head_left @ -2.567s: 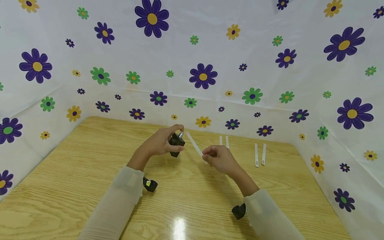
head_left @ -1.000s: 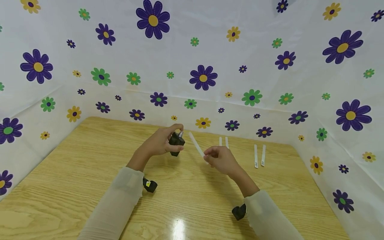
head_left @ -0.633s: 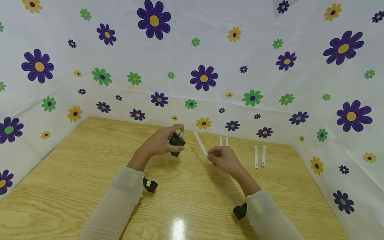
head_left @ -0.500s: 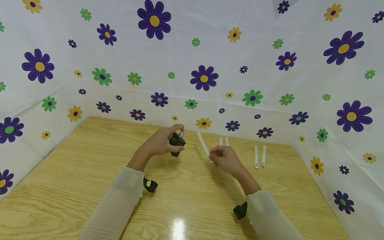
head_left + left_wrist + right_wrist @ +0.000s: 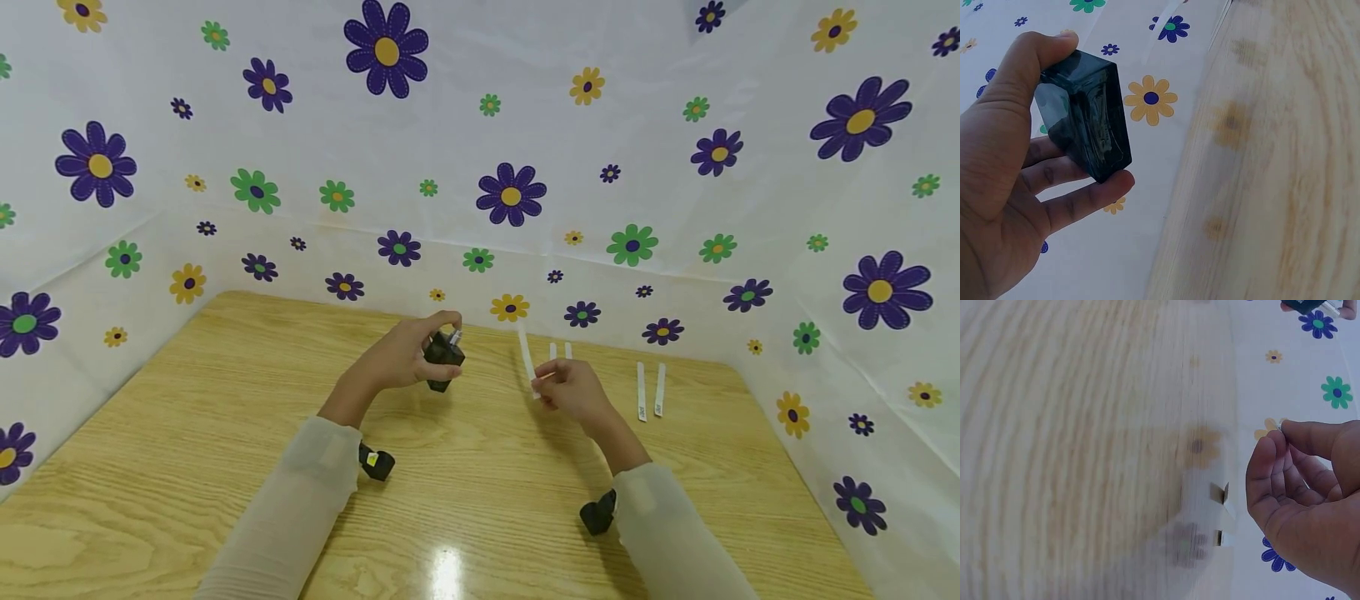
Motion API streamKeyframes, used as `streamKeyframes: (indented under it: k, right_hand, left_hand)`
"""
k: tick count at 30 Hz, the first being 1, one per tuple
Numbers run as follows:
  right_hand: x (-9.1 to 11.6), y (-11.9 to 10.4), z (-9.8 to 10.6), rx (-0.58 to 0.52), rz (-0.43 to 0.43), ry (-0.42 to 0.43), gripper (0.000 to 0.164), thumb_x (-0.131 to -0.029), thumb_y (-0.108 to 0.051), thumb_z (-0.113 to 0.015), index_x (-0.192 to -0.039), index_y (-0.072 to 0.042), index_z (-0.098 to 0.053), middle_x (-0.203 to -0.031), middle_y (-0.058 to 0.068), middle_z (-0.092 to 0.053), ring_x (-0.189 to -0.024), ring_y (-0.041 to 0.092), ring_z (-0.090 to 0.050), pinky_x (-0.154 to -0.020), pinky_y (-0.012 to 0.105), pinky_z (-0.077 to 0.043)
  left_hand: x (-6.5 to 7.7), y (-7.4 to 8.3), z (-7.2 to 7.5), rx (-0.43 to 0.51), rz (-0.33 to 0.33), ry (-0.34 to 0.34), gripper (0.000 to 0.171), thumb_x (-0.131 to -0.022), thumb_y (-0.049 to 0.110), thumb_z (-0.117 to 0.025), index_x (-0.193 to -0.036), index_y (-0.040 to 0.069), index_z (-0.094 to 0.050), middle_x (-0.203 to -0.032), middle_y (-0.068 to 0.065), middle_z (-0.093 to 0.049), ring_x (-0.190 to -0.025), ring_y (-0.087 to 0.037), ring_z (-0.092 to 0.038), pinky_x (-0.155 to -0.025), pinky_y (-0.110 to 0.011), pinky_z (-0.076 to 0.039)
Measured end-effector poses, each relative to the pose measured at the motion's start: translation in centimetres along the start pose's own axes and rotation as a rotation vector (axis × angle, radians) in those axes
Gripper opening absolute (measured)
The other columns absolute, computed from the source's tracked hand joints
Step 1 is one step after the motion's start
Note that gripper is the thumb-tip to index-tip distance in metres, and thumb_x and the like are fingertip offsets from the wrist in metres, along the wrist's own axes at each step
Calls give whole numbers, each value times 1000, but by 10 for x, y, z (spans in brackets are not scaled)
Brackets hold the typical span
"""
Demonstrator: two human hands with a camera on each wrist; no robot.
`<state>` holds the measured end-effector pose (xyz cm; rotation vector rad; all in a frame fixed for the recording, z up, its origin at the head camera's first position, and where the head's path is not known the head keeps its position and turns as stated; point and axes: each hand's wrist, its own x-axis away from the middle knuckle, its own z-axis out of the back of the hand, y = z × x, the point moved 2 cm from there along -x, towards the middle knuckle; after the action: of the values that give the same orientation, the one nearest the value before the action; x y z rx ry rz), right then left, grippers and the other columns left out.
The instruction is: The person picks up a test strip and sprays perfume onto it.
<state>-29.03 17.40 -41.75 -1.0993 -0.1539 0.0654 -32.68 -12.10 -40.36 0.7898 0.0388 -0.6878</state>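
Note:
In the head view my left hand (image 5: pixel 397 354) grips a dark glass perfume bottle (image 5: pixel 442 350), its index finger bent over the silver spray top (image 5: pixel 455 337). The left wrist view shows the angular bottle (image 5: pixel 1094 119) tilted between thumb and fingers, above the table. To its right, my right hand (image 5: pixel 577 392) pinches the lower end of a white paper test strip (image 5: pixel 527 354) between thumb and fingertips. That strip points up and away, a hand's width from the bottle. Seen from the right wrist, thumb and index meet on its small pale end (image 5: pixel 1280 428).
Two more paper strips (image 5: pixel 568 351) stand out behind my right hand, partly hidden by it. Another two strips (image 5: pixel 641 392) lie side by side farther right on the wooden table (image 5: pixel 465 467). A flower-printed cloth (image 5: pixel 420 150) rises behind and at both sides.
My right hand has moved right with the strip, away from the bottle, and the strip has turned more upright. My left hand holds the bottle in the same place.

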Motion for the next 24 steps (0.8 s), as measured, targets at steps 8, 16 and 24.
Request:
streamKeyframes:
  k: [8, 16, 24]
  right_hand:
    - [-8, 3, 1, -70, -67, 42, 22, -101, -3, -61, -119, 9, -65, -101, 19, -70, -76, 18, -62, -72, 32, -57]
    - [-16, 9, 1, -124, -128, 109, 24, -101, -2, -61, -122, 9, -64, -106, 19, -71, -77, 17, -65, -72, 29, -57]
    - [-18, 12, -1, -204, -169, 139, 24, -100, 1, -61, -122, 11, -63, -102, 18, -69, -73, 16, -65, -68, 27, -56]
  left_hand:
    - [-1, 0, -1, 7, 4, -12, 61, -86, 39, -82, -137, 32, -48, -103, -10, -63, -83, -30, -61, -68, -36, -53]
    - [0, 1, -1, 9, 8, -22, 63, -87, 38, -82, -139, 30, -48, -104, -10, -63, -84, -30, -61, -69, -36, -53]
    - [0, 1, 0, 16, 13, -19, 63, -87, 39, -82, -139, 30, -48, -106, -10, -63, -84, -30, -61, -70, -36, -53]
